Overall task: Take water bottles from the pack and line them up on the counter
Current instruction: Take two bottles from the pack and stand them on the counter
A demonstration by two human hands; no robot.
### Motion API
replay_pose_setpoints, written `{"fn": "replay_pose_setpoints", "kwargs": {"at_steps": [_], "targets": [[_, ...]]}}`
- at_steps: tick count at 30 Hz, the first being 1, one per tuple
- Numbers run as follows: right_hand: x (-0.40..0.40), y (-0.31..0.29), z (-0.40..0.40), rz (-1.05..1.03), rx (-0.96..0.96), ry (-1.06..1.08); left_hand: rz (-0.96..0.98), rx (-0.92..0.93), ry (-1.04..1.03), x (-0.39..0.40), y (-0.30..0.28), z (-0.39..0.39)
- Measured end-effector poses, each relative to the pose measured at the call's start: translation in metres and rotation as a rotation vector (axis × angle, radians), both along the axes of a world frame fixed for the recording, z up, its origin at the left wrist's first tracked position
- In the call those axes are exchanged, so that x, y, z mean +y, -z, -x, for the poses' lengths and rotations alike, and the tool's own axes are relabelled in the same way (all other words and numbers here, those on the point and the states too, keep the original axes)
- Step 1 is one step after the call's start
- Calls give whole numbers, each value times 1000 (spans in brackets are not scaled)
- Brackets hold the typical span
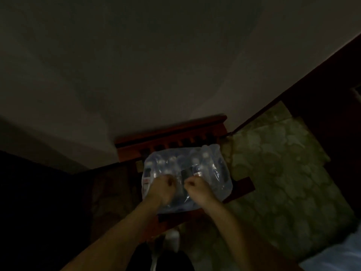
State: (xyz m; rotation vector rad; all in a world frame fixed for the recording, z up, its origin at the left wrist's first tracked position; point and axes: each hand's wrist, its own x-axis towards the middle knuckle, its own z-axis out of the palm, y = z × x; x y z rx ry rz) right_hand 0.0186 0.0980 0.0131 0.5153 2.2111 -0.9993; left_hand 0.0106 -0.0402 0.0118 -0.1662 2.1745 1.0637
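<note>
My fingers [169, 182] on the left hand [163, 189] are curled tight, bunched against the clear wrap of the pack [185, 177]; the fingers on my right hand [197, 187] are curled the same way, just beside the left, with only a narrow gap between the two fists. Both look to be pinching the plastic film at the near middle of the pack's top, though the light is dim and the frame blurred, so I cannot see how much film each holds. My forearms come up from the near edge and meet over the pack.

The pack lies under my hands — a shrink-wrapped bundle of water bottles [195, 165], caps pale and showing through the film toward the far side, a few dark and red labels showing at the left and middle. All the bottles I can make out are inside the wrap.

The pack sits on a small reddish wooden piece of furniture [172, 137] with a carved rail along its far edge; whether it is a stool or a little bench I cannot tell. That stands against a plain pale wall [156, 65]. To the right runs a mottled greenish stone surface [283, 169], edged on its far right by dark wood. To the left all is deep shadow. At the near right corner lies something pale blue [336, 257] — too blurred to name.
</note>
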Motion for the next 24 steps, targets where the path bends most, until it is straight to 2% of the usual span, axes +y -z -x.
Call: {"fn": "replay_pose_setpoints", "kwargs": {"at_steps": [4,10,15,18,21,24], "targets": [[5,38,22,-49,-45,-60,-50,-105,-43,13,28,1],[11,100,41,-72,-139,-141,48,-218,-70,29,60,11],[9,140,26,-124,-400,-132,143,-249,-30,34,83,17],[8,156,13,-86,-466,-145,220,-279,13,38,94,16],[4,164,7,-55,-499,-29,325,-335,51,45,108,14],[-4,176,11,-86,-475,80,330,-393,6,46,122,14]]}}
